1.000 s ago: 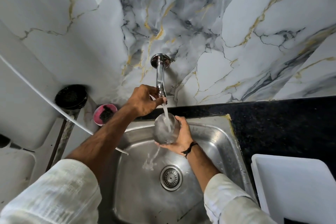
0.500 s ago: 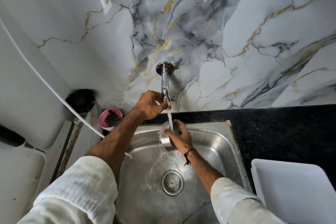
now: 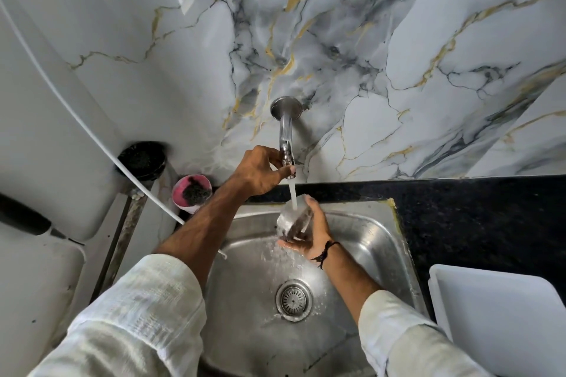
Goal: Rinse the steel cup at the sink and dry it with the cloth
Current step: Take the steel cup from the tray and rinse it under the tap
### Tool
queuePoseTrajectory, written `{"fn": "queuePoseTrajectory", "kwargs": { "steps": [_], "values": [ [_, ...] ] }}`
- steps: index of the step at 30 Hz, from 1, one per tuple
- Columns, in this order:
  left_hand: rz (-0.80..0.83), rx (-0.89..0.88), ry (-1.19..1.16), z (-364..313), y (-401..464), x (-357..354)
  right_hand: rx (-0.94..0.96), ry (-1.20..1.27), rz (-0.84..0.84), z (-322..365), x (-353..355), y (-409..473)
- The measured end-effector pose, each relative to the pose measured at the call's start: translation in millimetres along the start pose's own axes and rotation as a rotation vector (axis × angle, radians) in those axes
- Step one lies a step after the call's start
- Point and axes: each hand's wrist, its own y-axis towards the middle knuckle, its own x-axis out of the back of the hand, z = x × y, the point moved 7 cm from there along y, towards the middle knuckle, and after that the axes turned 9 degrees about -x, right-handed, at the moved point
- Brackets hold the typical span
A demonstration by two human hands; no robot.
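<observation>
The steel cup [image 3: 293, 220] is gripped by the right hand [image 3: 309, 231] over the steel sink [image 3: 376, 242], directly under the water stream [image 3: 292, 194]. The tap [image 3: 286, 144] end is pinched by the left hand [image 3: 260, 173]. Water is splashed above the drain [image 3: 294, 300].

Sleeves [image 3: 131, 315]: off-white, loose, crinkled weave, on both arms, lower frame. Thread [image 3: 325, 249]: black, knotted, loose ends, right wrist, centre frame.
</observation>
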Motion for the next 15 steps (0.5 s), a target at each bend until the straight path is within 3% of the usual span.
{"fn": "queuePoseTrajectory", "kwargs": {
  "steps": [3,7,11,15],
  "values": [
    [-0.013,-0.017,0.012,-5,0,10,-0.056,0.109,0.172,6,-14,-2],
    [-0.015,0.003,0.043,4,-13,17,-0.197,0.045,0.465,-13,-32,-13],
    [-0.005,0.003,0.126,2,-24,15,-0.246,0.083,0.488,-23,-29,-15],
    [-0.193,0.08,0.292,-7,-25,22,-0.215,0.036,0.465,-17,-49,-17]
  ]
}}
